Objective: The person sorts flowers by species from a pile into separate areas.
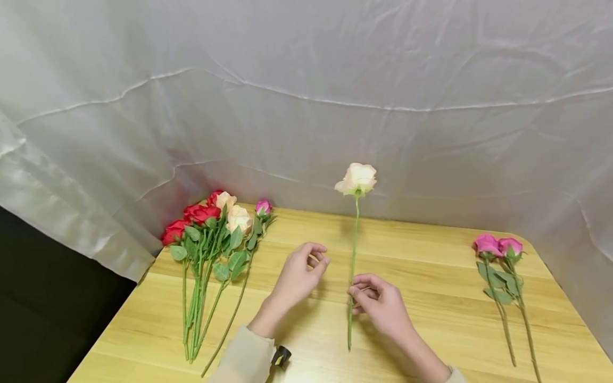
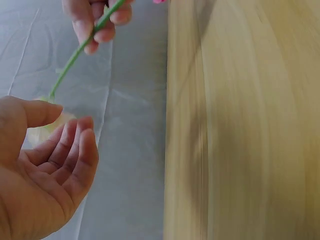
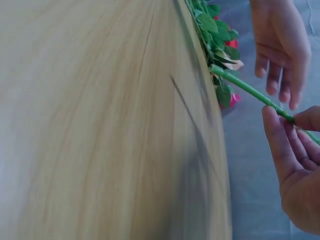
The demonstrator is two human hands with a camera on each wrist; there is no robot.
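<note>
A cream rose (image 1: 357, 180) with a bare green stem stands nearly upright above the table. My right hand (image 1: 380, 306) pinches the lower stem between thumb and fingers; in the right wrist view the stem (image 3: 247, 89) slants through that pinch. To the left of the stem, my left hand (image 1: 299, 271) is held in the air with loosely bent fingers, touching nothing. The left wrist view shows the left palm (image 2: 47, 185) with the blossom partly hidden behind its fingers.
Red roses (image 1: 201, 214), cream roses (image 1: 239, 219) and a pink rose (image 1: 263, 207) lie at the left of the wooden table (image 1: 421, 250). Two pink roses (image 1: 487, 244) lie at the right. A pale grey curtain (image 1: 306, 133) hangs behind the table's far edge.
</note>
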